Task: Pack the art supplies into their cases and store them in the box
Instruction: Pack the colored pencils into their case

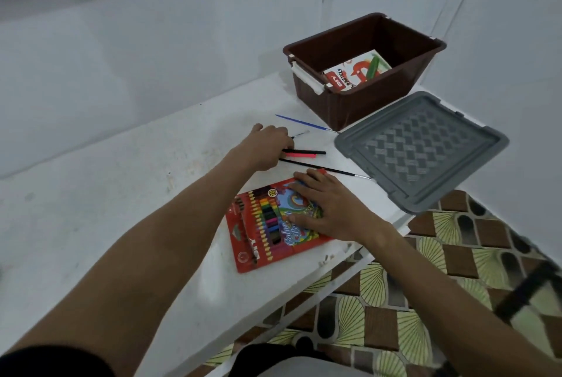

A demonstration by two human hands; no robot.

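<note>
Your right hand (330, 209) lies flat, steadying the coloured pencil case (273, 224), while your left hand (267, 145) curls over the loose pencils (304, 154) to gather them.

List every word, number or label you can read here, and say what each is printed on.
"PASTELS": on the white pastel box inside the brown bin.
"18": in a round badge on the red colour pencil case.
"Color": cursive title on the same case; the rest is hidden under the right hand.
Other small logos: too blurred to read.
</note>
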